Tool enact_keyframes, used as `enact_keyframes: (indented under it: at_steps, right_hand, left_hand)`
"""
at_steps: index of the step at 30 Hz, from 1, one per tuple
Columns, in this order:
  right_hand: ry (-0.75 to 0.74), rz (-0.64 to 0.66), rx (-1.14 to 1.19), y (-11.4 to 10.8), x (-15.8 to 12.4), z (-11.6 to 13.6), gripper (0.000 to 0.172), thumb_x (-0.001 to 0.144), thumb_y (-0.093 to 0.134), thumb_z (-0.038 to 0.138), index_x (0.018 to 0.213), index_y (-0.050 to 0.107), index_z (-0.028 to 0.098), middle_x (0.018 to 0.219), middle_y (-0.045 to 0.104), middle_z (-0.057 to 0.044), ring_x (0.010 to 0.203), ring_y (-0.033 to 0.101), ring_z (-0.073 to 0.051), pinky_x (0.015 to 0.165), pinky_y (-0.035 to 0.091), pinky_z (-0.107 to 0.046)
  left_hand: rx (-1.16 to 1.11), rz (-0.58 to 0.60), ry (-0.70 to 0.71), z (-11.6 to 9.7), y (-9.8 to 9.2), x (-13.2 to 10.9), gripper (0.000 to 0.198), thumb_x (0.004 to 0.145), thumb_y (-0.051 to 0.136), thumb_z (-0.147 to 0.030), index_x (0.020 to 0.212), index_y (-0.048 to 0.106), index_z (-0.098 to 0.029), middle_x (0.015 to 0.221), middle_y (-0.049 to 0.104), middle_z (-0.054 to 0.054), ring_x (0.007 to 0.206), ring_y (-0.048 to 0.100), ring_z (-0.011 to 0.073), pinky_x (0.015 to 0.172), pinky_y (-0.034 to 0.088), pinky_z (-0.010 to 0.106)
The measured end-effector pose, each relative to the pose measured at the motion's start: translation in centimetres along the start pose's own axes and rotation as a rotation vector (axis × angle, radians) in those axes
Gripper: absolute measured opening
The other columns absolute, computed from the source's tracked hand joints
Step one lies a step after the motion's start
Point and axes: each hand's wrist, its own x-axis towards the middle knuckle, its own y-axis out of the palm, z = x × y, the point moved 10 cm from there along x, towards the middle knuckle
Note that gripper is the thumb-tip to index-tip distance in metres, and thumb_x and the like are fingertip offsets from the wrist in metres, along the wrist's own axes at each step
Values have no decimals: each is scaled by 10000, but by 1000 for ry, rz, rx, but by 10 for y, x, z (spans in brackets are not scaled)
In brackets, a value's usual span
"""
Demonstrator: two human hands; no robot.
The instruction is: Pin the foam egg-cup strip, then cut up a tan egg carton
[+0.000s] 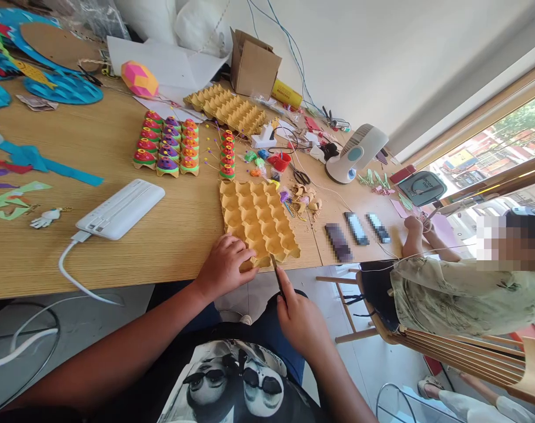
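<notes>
A yellow cardboard egg tray (259,216) lies at the table's front edge, its cups facing up. My left hand (226,261) grips its near left corner, fingers over the cups and thumb at the front rim. In my right hand (300,314) is a slim dark knife (276,272), index finger stretched along it. The knife's tip touches the near rim of the tray, right of my left hand. Just behind the tray stands a strip of painted egg cups (227,155) in red and green. More painted egg-cup strips (167,145) stand to the left.
A white power bank (121,209) with a cable lies left. Behind are another egg tray (226,108) and a cardboard box (254,61). Cardboard scraps (306,200), black scissors (301,176), a white fan (355,154) and several phones (356,228) are right. Another person (465,288) sits far right, hands on paper.
</notes>
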Motion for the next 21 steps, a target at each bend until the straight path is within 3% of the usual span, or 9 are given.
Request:
enact_keyframes:
  at_steps: [5,11,21]
  right_hand:
    - [-3,-71,-52,-1,-3,2,665,1034,390,199,1679,240,264,1113,743,-80,867,738,-206,670,448,-266]
    - [8,-37,-153,2,-1,11,671,1045,366,218,1690,183,252,1001,736,-67,756,725,-203,579,416,-279]
    - [25,-17,-252,-6,27,21,704,1052,376,237,1697,94,254,985,737,-72,761,733,-196,603,464,-264]
  left_hand:
    - [-2,-12,-2,0,0,0,242,884,690,-431,1023,746,-241,893,674,61,1025,564,285,1107,425,513]
    - [-3,6,-12,0,0,-1,240,887,691,-424,1027,746,-237,901,678,65,1039,570,289,1064,451,495]
    - [11,13,-20,1,1,0,255,894,682,-435,1033,754,-233,912,677,70,1041,568,291,1063,451,502]
